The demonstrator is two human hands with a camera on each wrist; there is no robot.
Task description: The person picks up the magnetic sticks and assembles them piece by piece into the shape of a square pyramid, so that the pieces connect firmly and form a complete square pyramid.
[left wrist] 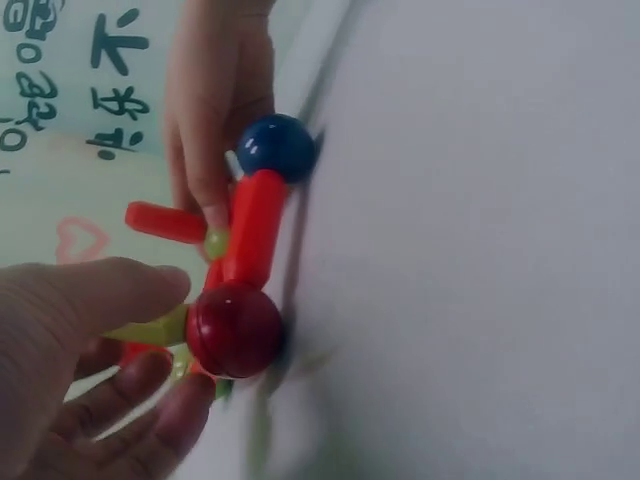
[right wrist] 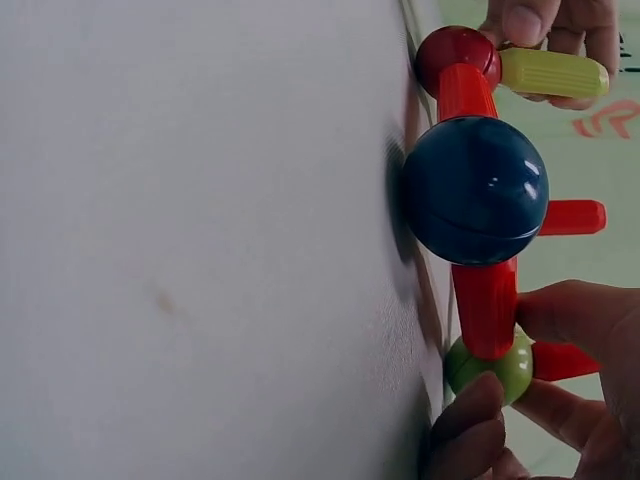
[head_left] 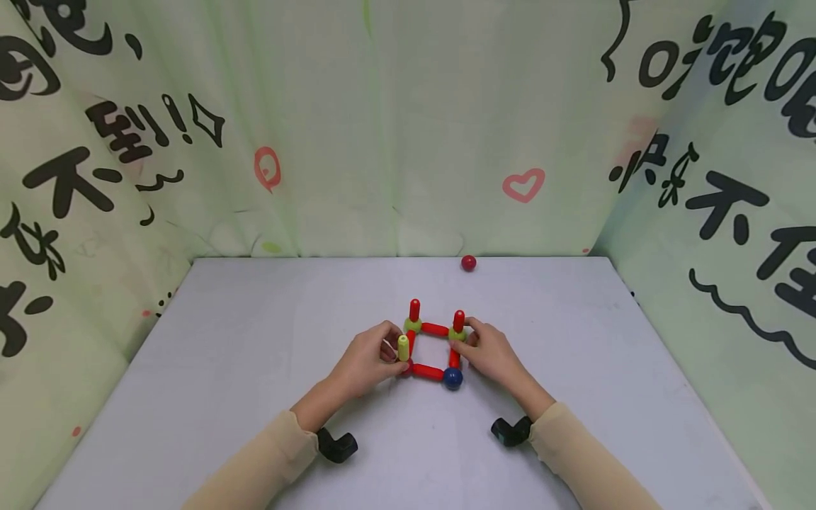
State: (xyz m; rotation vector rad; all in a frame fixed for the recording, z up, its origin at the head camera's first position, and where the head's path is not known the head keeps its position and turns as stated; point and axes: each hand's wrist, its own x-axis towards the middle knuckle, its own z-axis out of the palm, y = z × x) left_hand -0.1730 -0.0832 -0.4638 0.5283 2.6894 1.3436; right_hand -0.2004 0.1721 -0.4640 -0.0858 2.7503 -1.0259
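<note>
Red rods and coloured balls form a square frame flat on the table, with a blue ball (head_left: 452,379) at its near right corner. A dark red ball (left wrist: 238,330) makes the near left corner, and a yellow rod (head_left: 404,348) stands up from it. My left hand (head_left: 365,358) holds the yellow rod between thumb and fingers, close to that ball. At the far right corner, my right hand (head_left: 494,354) pinches a green ball (right wrist: 500,368) that carries an upright red rod (head_left: 458,321). Another green ball (head_left: 413,325) with an upright red rod (head_left: 415,309) forms the far left corner.
A loose red ball (head_left: 468,263) lies at the back edge of the white table (head_left: 223,333). A pale green curtain (head_left: 433,127) with printed writing hangs behind and along both sides. Each wrist wears a black camera, such as the right one (head_left: 510,431).
</note>
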